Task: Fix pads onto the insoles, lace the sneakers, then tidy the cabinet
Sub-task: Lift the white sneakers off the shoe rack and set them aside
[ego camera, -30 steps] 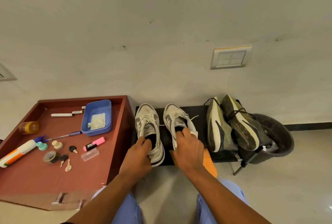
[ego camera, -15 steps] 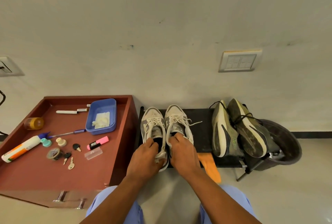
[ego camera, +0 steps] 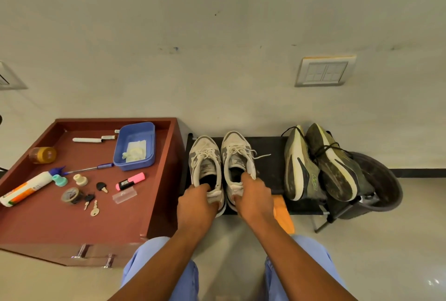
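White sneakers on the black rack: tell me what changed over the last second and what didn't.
The two white sneakers were drawn together: the left sneaker and right sneaker now sit nearly touching, side by side on the black rack. The left hand and right hand kept their grip at the heels. The dark sneakers stayed put, as did the clutter on the cabinet.

Gripping heels of two white sneakers (ego camera: 220, 163) on black rack (ego camera: 272, 170), left hand (ego camera: 196, 206) & right hand (ego camera: 253, 200), fingers hooked inside. Dark pair (ego camera: 321, 165) leaning at right; red cabinet (ego camera: 72, 218) w/ clutter at left.
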### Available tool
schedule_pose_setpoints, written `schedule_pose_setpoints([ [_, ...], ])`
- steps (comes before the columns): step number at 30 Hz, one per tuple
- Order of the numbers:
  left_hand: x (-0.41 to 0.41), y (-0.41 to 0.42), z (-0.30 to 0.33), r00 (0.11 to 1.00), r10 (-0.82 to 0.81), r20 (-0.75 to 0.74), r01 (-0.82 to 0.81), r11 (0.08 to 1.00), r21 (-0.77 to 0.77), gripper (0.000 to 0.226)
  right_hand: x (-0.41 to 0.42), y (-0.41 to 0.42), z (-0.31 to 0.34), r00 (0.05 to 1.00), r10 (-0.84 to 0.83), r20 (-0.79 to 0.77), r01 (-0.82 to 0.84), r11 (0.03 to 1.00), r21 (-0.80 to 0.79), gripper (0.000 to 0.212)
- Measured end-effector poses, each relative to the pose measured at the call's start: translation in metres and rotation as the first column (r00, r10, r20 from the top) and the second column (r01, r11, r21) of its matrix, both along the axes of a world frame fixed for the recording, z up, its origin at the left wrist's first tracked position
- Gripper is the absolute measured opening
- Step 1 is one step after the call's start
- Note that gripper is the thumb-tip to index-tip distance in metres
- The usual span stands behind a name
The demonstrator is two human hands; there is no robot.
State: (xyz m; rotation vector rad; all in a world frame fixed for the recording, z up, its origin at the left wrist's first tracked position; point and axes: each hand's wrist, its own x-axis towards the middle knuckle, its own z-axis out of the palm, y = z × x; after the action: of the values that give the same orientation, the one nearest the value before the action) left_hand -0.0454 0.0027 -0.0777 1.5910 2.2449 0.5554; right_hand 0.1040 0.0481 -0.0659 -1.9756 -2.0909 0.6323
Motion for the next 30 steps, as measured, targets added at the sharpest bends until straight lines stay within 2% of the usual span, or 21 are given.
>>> schedule_pose_setpoints([
  [4,0.004,0.002,0.002,0.998,-0.004,-0.060,0.006,0.999,0.035,0.015,0.001,0.000,0.003,0.999,0.038,0.013,-0.038,0.999,0.038,0.015],
  [11,0.005,0.000,0.017,0.998,0.032,-0.061,-0.024,0.992,0.120,0.028,-0.002,-0.003,0.015,0.999,0.043,0.021,-0.046,0.984,0.172,0.011],
  [16,-0.001,-0.008,0.054,0.996,0.024,-0.083,-0.005,0.974,0.227,0.028,-0.003,-0.009,0.049,0.997,0.072,-0.010,-0.065,0.945,0.320,0.011],
  [20,-0.017,-0.020,0.103,0.998,0.015,-0.058,0.001,0.961,0.277,0.018,-0.017,-0.016,0.091,0.993,0.117,-0.022,-0.098,0.909,0.406,0.014],
  [23,-0.034,-0.041,0.140,0.993,0.075,-0.094,-0.040,0.941,0.335,0.016,-0.037,-0.028,0.124,0.981,0.188,-0.036,-0.149,0.869,0.473,0.023],
  [26,-0.055,-0.072,0.171,0.976,0.171,-0.137,-0.106,0.915,0.390,0.015,-0.064,-0.043,0.153,0.959,0.283,-0.014,-0.231,0.813,0.535,0.018],
  [30,-0.099,-0.124,0.200,0.948,0.295,-0.118,-0.225,0.887,0.403,0.019,-0.116,-0.071,0.179,0.904,0.427,0.016,-0.354,0.728,0.586,0.010],
])
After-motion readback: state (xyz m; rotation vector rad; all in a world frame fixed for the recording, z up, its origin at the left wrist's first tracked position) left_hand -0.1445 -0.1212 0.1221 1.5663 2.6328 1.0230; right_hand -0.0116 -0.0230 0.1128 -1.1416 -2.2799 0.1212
